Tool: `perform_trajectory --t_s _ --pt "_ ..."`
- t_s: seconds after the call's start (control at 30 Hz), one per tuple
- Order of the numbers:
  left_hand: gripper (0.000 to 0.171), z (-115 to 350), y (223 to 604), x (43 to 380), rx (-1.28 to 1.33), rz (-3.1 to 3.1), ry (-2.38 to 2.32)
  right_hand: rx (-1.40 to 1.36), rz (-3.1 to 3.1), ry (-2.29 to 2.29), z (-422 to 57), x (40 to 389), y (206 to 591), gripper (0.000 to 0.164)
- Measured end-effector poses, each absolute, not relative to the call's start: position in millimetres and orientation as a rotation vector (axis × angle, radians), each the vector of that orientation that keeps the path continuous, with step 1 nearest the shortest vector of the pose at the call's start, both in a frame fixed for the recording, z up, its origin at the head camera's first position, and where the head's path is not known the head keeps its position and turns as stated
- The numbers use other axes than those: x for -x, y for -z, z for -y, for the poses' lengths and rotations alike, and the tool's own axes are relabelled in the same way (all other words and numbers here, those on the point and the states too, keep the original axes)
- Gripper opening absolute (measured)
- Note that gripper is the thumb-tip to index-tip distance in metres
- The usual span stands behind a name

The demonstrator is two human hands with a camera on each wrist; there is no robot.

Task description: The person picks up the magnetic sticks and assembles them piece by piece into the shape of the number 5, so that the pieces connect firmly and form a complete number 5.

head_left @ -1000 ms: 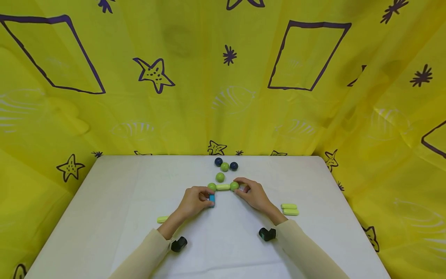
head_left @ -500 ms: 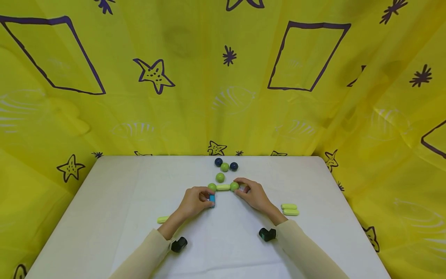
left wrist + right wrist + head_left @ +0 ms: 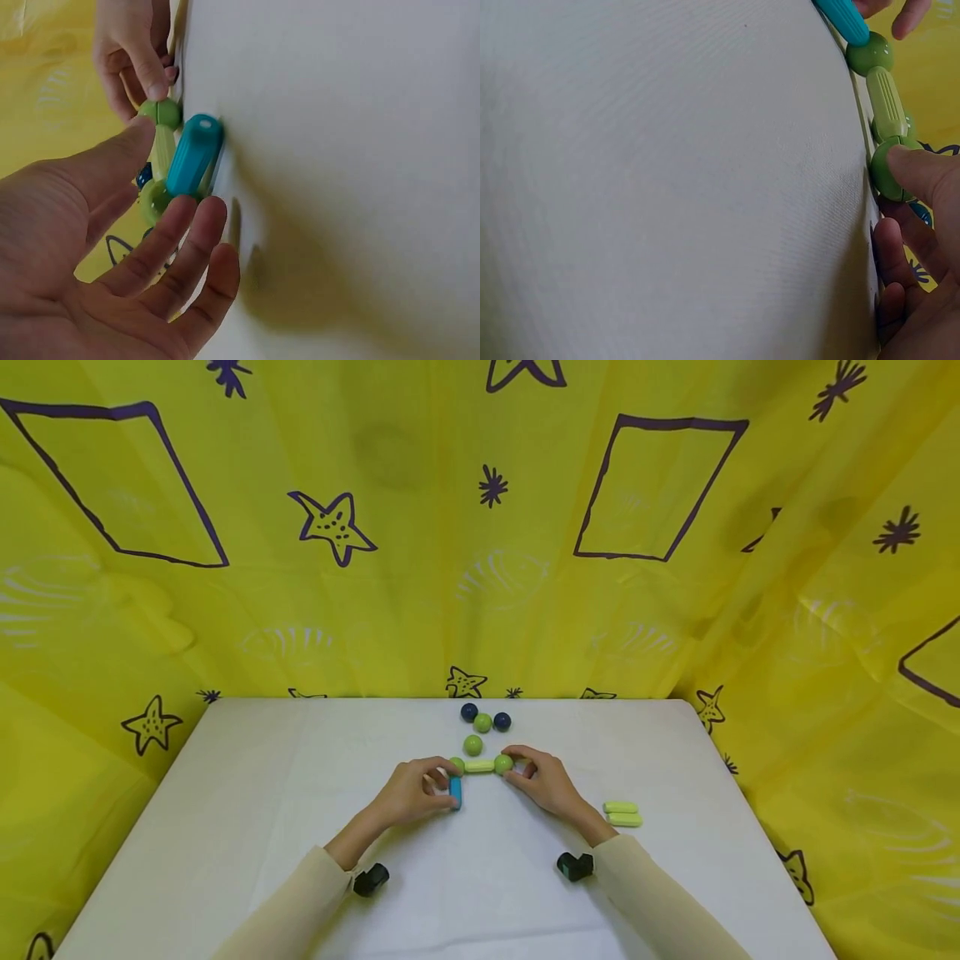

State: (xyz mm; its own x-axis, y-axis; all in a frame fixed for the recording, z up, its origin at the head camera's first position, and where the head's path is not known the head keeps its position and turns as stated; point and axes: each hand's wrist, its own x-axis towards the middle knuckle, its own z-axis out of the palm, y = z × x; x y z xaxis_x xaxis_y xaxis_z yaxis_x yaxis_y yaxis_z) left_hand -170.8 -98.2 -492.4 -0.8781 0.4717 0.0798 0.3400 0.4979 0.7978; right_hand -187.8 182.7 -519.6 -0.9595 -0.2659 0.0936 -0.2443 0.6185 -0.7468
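If the right hand (image 3: 551, 783), pinching a green ball (image 3: 503, 764), twists, the blue rod (image 3: 456, 793) may shift, because the left hand (image 3: 408, 789) is merely spread around it.

Balls (image 3: 870, 55): glossy, smooth plastic. Blue rod (image 3: 195, 156): grooved plastic. Cloth (image 3: 480, 868) at six o'clock: matt, finely woven. Curtain (image 3: 420, 610) at twelve: smooth.

Yellow curtain (image 3: 420, 602) across upper frame and down both sides. Printed on it: dark four-sided figures (image 3: 660, 489) upper left and upper right, spotted starfish (image 3: 333, 527) left of centre. White table (image 3: 217, 802) across lower frame.
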Motion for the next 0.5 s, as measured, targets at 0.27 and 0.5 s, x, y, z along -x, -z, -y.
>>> perform_trajectory --t_s 0.27,0.5 --pt "0.045 107.8 478.6 183.4 -0.756 -2.603 -1.282 0.422 -2.792 1.285 -182.7 187.3 521.0 0.037" --pt "0.046 103.9 470.7 194.1 -0.744 -2.663 -1.219 0.416 -2.795 1.283 -182.0 187.2 520.5 0.038"
